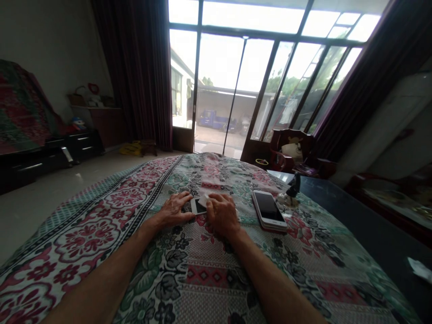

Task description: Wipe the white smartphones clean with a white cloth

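My left hand [173, 209] lies on the floral cloth [202, 279], its fingertips against the left end of a small white smartphone [198, 206]. My right hand [221, 215] presses a white wipe [204, 200] onto the phone's right part, hiding that end. The phone's dark screen faces up. To the right of my right hand, a larger rose-gold smartphone [269, 210] lies flat and apart from both hands, its screen dark.
A small black figurine [293, 185] stands on a glass piece [286, 201] beyond the larger phone. A dark tabletop [367, 220] runs along the right, with crumpled white paper [420, 270] at its edge. A carved wooden chair [290, 150] stands by the glass doors [219, 85].
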`<state>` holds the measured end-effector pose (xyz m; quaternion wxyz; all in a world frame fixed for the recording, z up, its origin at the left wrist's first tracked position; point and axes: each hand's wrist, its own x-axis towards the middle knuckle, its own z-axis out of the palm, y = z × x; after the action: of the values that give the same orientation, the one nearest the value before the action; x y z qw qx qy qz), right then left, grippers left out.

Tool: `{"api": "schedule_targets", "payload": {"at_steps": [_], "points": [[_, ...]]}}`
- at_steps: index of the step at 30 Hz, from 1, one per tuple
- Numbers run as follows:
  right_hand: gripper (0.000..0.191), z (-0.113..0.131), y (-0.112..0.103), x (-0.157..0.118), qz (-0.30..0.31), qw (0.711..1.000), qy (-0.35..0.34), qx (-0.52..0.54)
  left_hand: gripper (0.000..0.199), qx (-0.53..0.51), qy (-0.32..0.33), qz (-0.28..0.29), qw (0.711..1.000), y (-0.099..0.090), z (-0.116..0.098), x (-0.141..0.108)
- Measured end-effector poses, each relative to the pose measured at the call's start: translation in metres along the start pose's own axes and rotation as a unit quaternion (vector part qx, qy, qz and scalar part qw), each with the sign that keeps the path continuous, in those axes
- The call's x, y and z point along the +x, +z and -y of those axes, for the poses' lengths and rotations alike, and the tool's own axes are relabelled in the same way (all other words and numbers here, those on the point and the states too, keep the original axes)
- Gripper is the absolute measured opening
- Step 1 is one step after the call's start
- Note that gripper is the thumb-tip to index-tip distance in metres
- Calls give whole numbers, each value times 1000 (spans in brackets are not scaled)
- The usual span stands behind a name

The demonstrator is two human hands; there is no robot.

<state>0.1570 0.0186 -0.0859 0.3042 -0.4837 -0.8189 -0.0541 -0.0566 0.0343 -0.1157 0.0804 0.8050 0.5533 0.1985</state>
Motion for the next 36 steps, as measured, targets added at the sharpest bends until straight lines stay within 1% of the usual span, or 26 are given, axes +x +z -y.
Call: {"api": "schedule_targets", "payload": {"at_steps": [3, 6, 9, 13, 17, 23, 31, 36], "points": [[25, 2, 3, -3, 15, 1000, -17, 15, 75, 15, 0, 1, 1000, 3, 0, 0], [21, 0, 6, -4, 23, 999, -16, 32, 73, 26, -20, 0, 999, 4, -3, 1], [20, -2, 8, -4, 13, 999, -16, 48, 69, 30, -30, -4, 999, 4, -8, 1], [19, -3, 12, -5, -2, 998, -12, 57, 65, 31, -18, -17, 999, 4, -9, 1], [17, -5, 15, -5, -5, 998, -8, 61, 66, 23, -12, -21, 999, 4, -8, 0], [17, -5, 13, -3, -1, 998, -9, 63, 66, 25, -14, -18, 999, 4, -10, -1], [18, -4, 13, -4, 11, 999, -6, 53, 63, 16, -8, -31, 999, 2, -12, -2], [17, -2, 9, -3, 22, 999, -8, 28, 62, 12, -8, -35, 999, 2, -11, -2]]}}
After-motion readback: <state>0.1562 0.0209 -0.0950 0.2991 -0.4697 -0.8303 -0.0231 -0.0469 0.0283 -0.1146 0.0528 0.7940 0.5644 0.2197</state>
